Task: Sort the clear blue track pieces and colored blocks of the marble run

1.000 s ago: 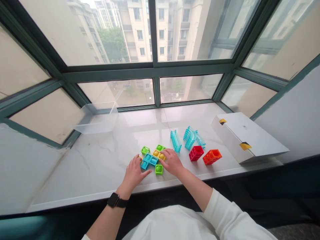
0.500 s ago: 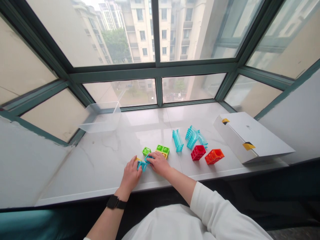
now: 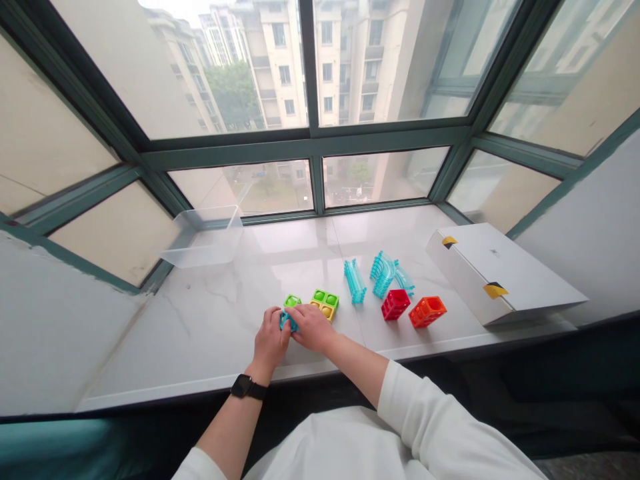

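My left hand (image 3: 271, 341) and my right hand (image 3: 313, 328) meet at the front of the white marble sill (image 3: 200, 320). Between them, both hands grip a blue plastic block (image 3: 286, 321), mostly hidden by my fingers. A green block (image 3: 293, 301) lies just beyond my left fingers. Past my right fingertips sits a green and yellow block group (image 3: 324, 305). Farther right stand turquoise ribbed ramps (image 3: 355, 282), a turquoise curved track (image 3: 383, 274), a red cube block (image 3: 395, 305) and an orange block (image 3: 427, 312).
A clear plastic tray (image 3: 203, 238) stands at the back left of the sill, against the window frame (image 3: 300, 148). A white cardboard box (image 3: 500, 273) with yellow and black tape lies at the right. The sill's front edge runs just below my wrists.
My hands have come closer together around the blue block. My left wrist has shifted to the right, and the view has tilted slightly.
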Action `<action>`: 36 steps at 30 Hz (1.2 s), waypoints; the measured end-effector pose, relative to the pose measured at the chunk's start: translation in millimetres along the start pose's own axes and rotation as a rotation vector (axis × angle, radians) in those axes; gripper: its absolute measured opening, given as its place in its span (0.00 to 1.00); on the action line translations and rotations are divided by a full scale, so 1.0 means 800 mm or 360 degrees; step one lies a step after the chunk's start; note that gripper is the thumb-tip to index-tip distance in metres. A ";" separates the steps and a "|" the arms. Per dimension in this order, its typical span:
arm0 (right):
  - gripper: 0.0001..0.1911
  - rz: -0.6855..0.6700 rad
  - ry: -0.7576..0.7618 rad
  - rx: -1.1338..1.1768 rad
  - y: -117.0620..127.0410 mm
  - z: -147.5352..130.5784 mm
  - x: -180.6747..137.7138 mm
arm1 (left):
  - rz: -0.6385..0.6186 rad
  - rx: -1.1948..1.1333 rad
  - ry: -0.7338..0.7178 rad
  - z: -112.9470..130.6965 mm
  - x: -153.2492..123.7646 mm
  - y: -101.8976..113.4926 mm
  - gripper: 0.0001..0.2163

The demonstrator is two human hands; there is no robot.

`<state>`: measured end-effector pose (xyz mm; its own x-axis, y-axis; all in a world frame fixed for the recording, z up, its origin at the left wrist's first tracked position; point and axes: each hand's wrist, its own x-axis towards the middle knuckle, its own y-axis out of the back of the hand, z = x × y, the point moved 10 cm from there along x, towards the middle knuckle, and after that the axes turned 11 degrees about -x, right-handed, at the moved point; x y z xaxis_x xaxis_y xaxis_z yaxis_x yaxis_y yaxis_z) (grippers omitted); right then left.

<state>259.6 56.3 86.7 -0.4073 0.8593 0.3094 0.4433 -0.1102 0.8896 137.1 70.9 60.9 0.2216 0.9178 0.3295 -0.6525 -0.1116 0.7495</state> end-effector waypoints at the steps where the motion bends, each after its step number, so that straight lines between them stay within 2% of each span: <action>1: 0.28 0.0012 -0.0046 0.0023 0.003 0.005 0.002 | 0.0005 -0.0017 0.0018 0.003 0.003 -0.001 0.15; 4: 0.24 0.0137 -0.0265 0.0138 0.021 0.039 -0.003 | 0.0021 -0.0081 0.0028 0.010 0.011 0.000 0.19; 6: 0.24 0.0291 -0.0453 0.0242 0.040 0.072 -0.022 | 0.0037 -0.0146 -0.0020 0.014 0.015 0.003 0.21; 11: 0.22 0.0568 -0.0776 0.0308 0.069 0.135 -0.111 | 0.0112 -0.0267 -0.0071 0.018 0.021 0.016 0.19; 14: 0.22 0.0458 -0.0873 0.0209 0.057 0.151 -0.157 | 0.0122 -0.0318 -0.0110 0.030 0.027 0.023 0.21; 16: 0.24 0.0323 -0.0894 0.0128 0.043 0.153 -0.173 | 0.0093 -0.0339 -0.0157 0.043 0.036 0.021 0.23; 19: 0.27 0.0165 -0.0904 -0.0035 0.026 0.149 -0.175 | -0.0019 -0.0312 -0.0231 0.066 0.056 0.005 0.26; 23: 0.32 0.0040 -0.0904 -0.0144 0.020 0.138 -0.165 | -0.0295 -0.0162 -0.0299 0.088 0.083 -0.033 0.24; 25: 0.33 0.0074 -0.0834 -0.0113 0.040 0.129 -0.163 | -0.0408 -0.0063 -0.0381 0.097 0.089 -0.047 0.23; 26: 0.33 0.0133 -0.0776 -0.0098 0.060 0.124 -0.164 | -0.0439 -0.0016 -0.0421 0.100 0.091 -0.051 0.23; 29: 0.26 0.0425 -0.0601 -0.0195 0.149 0.120 -0.171 | -0.0439 0.0090 -0.0479 0.099 0.090 -0.054 0.23; 31: 0.24 0.0543 -0.0681 -0.0371 0.208 0.142 -0.180 | -0.0399 0.0131 -0.0494 0.095 0.088 -0.052 0.25; 33: 0.26 0.0417 -0.0831 -0.0551 0.240 0.177 -0.183 | -0.0357 0.0135 -0.0502 0.091 0.086 -0.050 0.27; 36: 0.28 -0.0077 -0.0938 -0.0600 0.232 0.225 -0.180 | -0.0302 0.0093 -0.0485 0.084 0.084 -0.043 0.27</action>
<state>544.2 2.1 146.4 0.1286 0.9835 0.1276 0.0852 -0.1391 0.9866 223.2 111.0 95.6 0.5463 0.7694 0.3310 -0.5384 0.0198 0.8425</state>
